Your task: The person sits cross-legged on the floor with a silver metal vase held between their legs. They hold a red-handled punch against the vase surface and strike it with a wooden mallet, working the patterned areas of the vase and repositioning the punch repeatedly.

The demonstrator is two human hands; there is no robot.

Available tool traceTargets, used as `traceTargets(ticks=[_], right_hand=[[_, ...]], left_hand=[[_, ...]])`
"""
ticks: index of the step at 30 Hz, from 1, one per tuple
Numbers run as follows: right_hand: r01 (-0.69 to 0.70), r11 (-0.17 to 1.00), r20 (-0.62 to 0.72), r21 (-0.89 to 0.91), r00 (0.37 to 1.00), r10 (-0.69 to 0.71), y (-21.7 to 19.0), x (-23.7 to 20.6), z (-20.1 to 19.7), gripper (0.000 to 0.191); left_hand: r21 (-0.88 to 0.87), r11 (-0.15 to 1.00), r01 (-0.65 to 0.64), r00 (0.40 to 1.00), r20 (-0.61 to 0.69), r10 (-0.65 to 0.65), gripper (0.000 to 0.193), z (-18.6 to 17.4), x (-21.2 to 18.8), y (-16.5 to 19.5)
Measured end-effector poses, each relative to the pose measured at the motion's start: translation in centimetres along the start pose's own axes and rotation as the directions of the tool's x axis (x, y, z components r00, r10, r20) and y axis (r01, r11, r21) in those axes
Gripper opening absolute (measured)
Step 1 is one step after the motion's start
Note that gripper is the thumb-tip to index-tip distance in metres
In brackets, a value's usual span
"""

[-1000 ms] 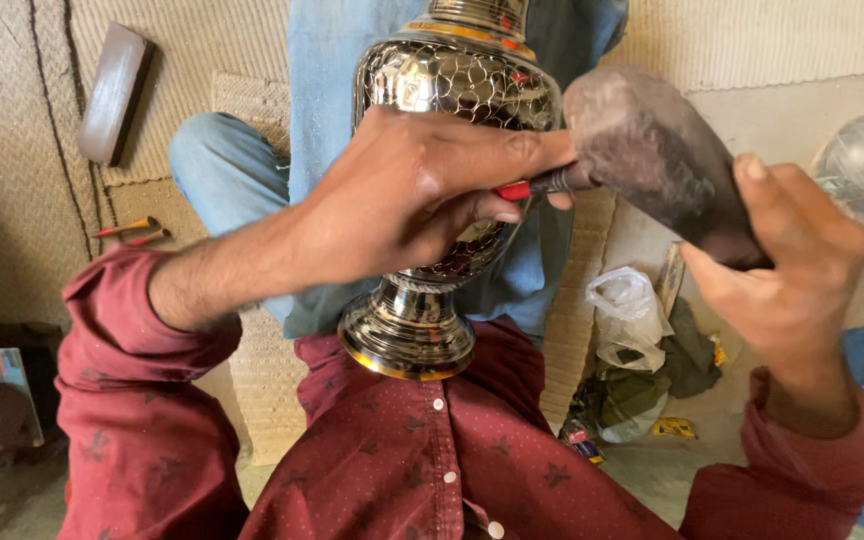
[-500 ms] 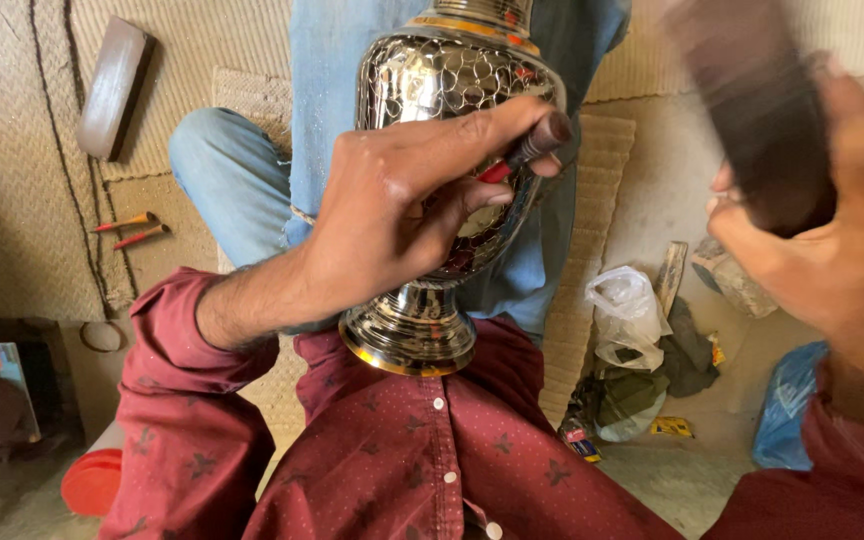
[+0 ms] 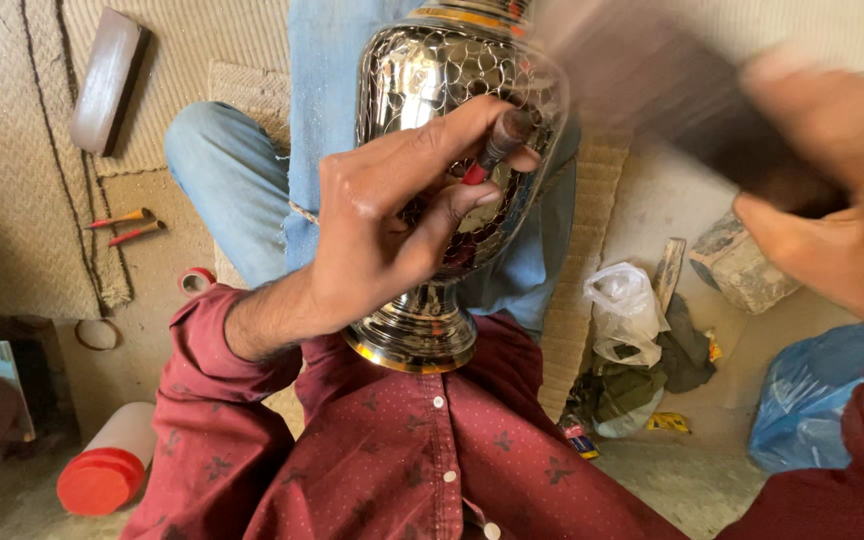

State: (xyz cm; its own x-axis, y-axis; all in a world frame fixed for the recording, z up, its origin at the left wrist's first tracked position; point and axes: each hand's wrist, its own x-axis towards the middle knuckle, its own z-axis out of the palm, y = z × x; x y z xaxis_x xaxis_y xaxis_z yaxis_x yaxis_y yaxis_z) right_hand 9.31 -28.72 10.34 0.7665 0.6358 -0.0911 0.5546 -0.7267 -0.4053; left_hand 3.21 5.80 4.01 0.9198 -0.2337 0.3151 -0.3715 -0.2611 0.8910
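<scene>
- My left hand (image 3: 382,235) is curled tight around a red-handled chisel (image 3: 497,150), its long axis slanting up to the right, dark butt uppermost, against the silver vase (image 3: 452,120) at centre frame.
- The vase stands upright, foot against my maroon shirt (image 3: 402,460).
- My right hand (image 3: 832,210), upper right, grips a blurred dark mallet (image 3: 672,90).
- Woven matting (image 3: 12,150) covers the floor; a blue bag (image 3: 802,400) lies lower right.

Shiny engraved metal vase (image 3: 452,150) w/ gold rim, upright on lap; red-handled chisel (image 3: 492,155) against it.
</scene>
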Motion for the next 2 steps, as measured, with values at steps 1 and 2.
traceTargets(ticks=[1,2], right_hand=[[-0.057,0.998,-0.027,0.016,0.998,0.057,0.0,-0.3,0.1,0.082],[-0.058,0.998,-0.028,0.013,0.998,0.059,-0.6,-1.3,0.2,0.082]], left_hand=[[-0.006,1.000,-0.012,1.000,-0.006,0.012,0.049,0.1,0.0,0.0],[-0.015,1.000,-0.027,1.000,-0.014,0.026,0.049,0.1,0.1,0.0]])
